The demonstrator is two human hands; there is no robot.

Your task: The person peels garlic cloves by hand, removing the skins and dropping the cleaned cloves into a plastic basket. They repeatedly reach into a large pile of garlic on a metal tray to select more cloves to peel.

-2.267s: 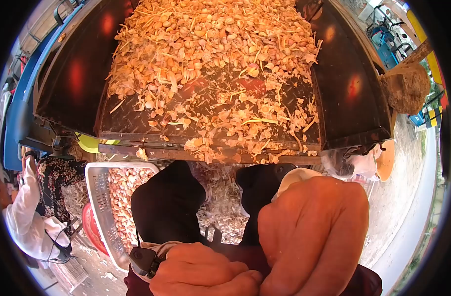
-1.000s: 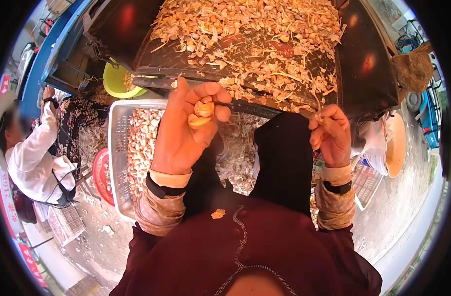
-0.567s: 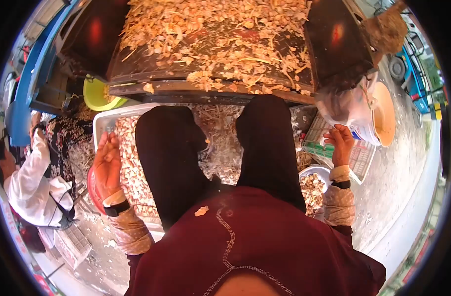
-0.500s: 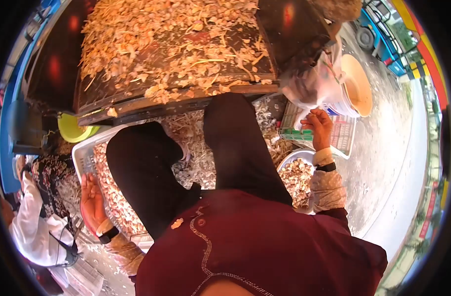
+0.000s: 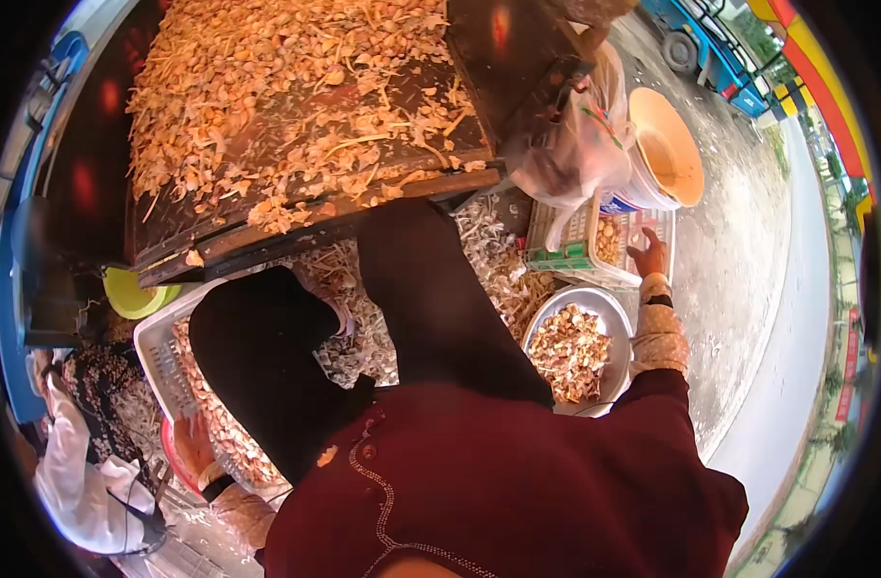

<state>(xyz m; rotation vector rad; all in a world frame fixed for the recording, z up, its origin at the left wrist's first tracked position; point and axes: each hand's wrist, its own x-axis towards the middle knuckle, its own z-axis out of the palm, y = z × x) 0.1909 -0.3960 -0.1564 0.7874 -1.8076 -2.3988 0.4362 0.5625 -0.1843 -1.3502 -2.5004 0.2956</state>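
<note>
My right hand is over the right edge of a plastic crate, its fingers apart and bent, with nothing visible in them. Below it sits a metal bowl of garlic cloves. At the lower left, my left hand rests by the rim of a white basket full of cloves. Its fingers look stretched out, though partly blurred, and a red curved rim shows beside it. In front of my knees, a dark tabletop carries heaped garlic with skins and stalks.
A clear plastic bag hangs at the table's right corner, by a white bucket with an orange basin on top. A yellow-green basin stands left. A person in a white sleeve is at far left. Garlic skins litter the ground.
My right hand has moved right and slightly down, uncovering more of the metal bowl and crate. My left hand has lowered along the basket rim. The view has shifted a little.
</note>
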